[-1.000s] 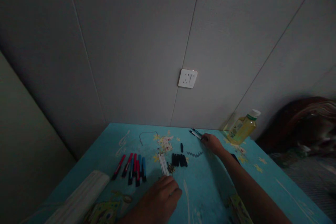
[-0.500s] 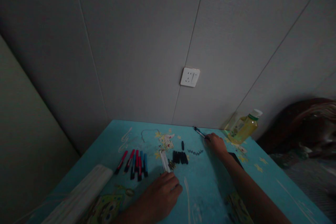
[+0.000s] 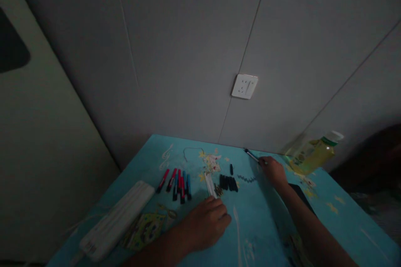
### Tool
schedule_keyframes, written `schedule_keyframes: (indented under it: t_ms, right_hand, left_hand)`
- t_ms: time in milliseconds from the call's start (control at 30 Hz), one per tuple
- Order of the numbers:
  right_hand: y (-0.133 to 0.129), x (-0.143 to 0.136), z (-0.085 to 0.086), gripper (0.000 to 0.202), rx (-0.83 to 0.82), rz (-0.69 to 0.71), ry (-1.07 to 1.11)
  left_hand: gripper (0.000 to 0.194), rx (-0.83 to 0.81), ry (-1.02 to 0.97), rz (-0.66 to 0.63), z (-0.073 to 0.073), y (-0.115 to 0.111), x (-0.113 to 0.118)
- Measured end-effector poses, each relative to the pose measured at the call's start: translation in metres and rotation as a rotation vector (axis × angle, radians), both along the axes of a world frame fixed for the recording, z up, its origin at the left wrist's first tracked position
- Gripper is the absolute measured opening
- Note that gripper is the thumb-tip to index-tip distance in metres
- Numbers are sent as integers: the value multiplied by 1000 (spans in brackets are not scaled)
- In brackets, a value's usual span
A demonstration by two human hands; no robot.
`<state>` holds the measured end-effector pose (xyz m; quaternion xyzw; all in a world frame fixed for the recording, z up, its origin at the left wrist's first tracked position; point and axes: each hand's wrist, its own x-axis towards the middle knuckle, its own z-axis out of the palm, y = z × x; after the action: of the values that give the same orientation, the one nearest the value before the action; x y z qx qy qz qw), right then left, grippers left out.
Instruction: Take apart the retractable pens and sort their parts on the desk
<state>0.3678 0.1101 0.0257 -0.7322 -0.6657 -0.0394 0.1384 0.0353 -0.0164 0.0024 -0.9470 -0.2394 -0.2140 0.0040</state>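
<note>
My right hand (image 3: 273, 172) is at the back of the table, its fingers closed on the near end of a slim dark pen (image 3: 252, 156) lying by the wall. My left hand (image 3: 214, 219) rests with curled fingers at the near end of several thin white tubes (image 3: 209, 183); whatever those fingers hold is hidden. Beside the tubes are small brass-coloured pieces (image 3: 218, 190) and a row of short black pieces (image 3: 228, 183). One more black piece (image 3: 231, 169) lies farther back, near a line of small springs (image 3: 247, 179). Red and blue pen barrels (image 3: 182, 187) with dark ends sit to the left.
A white power strip (image 3: 117, 219) lies at the left on the blue patterned table cover (image 3: 250, 217). A bottle of yellow liquid (image 3: 313, 154) stands at the back right. Under my right forearm a flat dark object (image 3: 302, 196) shows. A wall socket (image 3: 244, 86) is above the table.
The view has swung left, so everything appears farther right. Both hands stay at about the same places on the table, the right one still at the pen.
</note>
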Motion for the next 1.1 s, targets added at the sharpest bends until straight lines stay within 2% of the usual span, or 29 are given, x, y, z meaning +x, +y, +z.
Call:
schedule_keyframes:
  t_ms: [67, 100, 167, 300, 367, 467, 533, 700, 1100]
  right_hand:
    - [-11, -16, 5, 43, 63, 20, 102]
    - [-19, -28, 5, 43, 157, 43, 248]
    - [-38, -56, 4, 40, 239, 160, 446]
    - [-80, -112, -11, 32, 192, 372, 523]
    - [-97, -133, -21, 27, 160, 496, 481]
    - [-116, -152, -33, 25, 115, 654, 382]
    - [-122, -160, -36, 26, 94, 695, 326]
    - [-123, -170, -36, 24, 47, 699, 242]
    - [-124, -165, -27, 18, 61, 675, 228]
  left_hand:
    - [10, 18, 29, -11, 0, 1, 0]
    - [10, 30, 39, -10, 0, 2, 0]
    - [12, 44, 61, 7, 1, 3, -1]
    - [11, 56, 77, 75, 7, 13, -8]
    - [9, 61, 96, 208, 12, 24, -18]
    - [10, 31, 149, 504, 19, 42, -41]
    - [13, -42, 209, 672, 23, 52, -59]
    - [24, -95, 246, 767, 27, 64, -87]
    - [33, -232, 269, 829, 19, 65, -84]
